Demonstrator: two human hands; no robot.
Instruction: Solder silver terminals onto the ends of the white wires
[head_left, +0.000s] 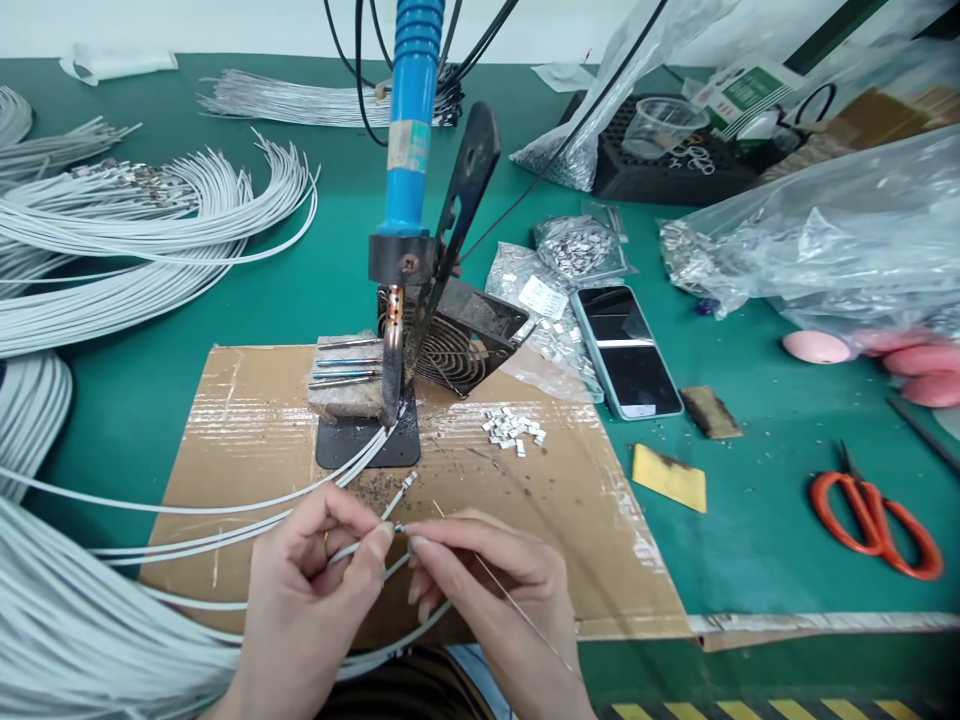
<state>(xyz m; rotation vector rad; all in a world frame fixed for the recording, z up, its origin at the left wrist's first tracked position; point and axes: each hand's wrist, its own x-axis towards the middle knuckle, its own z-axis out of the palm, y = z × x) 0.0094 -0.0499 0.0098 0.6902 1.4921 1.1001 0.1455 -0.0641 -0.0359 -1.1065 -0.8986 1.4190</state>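
My left hand [319, 575] pinches a white cable between thumb and forefinger, close to its stripped end [399, 527], where tiny coloured wires show. Thumb and forefinger of my right hand [499, 585] are pressed together at those wires. A thin solder wire [517, 606] runs through the right hand, its free tip sticking up past the fingers. Just beyond, another cable end with a small metal connector [409, 482] lies loose. Above stands a blue-handled soldering iron [410, 180], its tip [391, 370] pointing down over a black base plate [367, 445], with cable ends beneath it.
Cardboard [247, 420] covers the bench under my hands. White cable bundles [112, 620] fill the left side. Small metal pieces [514, 430], a fan [457, 355], a phone [628, 350], a yellow sponge [670, 478] and orange-handled scissors [874, 520] lie to the right.
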